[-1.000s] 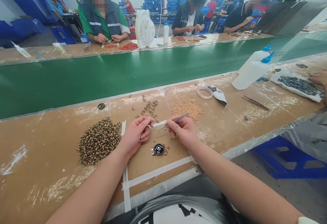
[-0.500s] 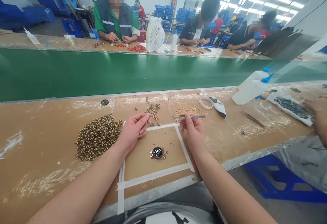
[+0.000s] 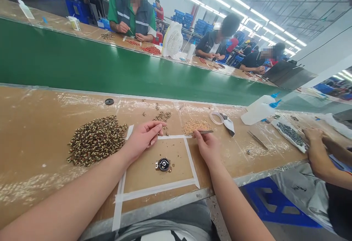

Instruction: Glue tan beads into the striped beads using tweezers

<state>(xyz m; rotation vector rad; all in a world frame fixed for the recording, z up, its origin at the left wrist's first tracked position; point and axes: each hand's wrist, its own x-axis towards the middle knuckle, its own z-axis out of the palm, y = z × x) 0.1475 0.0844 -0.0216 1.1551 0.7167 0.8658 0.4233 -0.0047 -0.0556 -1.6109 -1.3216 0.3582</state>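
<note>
My right hand (image 3: 208, 145) is closed round metal tweezers (image 3: 206, 132), whose tips lie at the edge of a pile of tiny tan beads (image 3: 192, 125). My left hand (image 3: 145, 135) is pinched above the top edge of a taped rectangle; whatever is between its fingertips is too small to make out. Inside the rectangle sits a small round black dish (image 3: 164, 164) with dark, shiny liquid in it and drips around it. Small gold-and-dark pieces (image 3: 162, 116) lie scattered just beyond my left fingertips. Left of that hand is a large heap of similar pieces (image 3: 96, 138).
A black lid (image 3: 109, 101), a white ring (image 3: 216, 118), a cloth scrap (image 3: 228, 125), other tweezers (image 3: 257, 140) and blue-tipped bottles (image 3: 258, 113) lie around. A co-worker's hands (image 3: 313, 135) are beside a tray of dark pieces (image 3: 290, 134). Beyond runs a green belt (image 3: 82, 66).
The view has tilted and shifted. My right hand has lowered the tweezers' tips to the tan beads. My left hand keeps its pinch. The co-worker's hands on the right show more fully.
</note>
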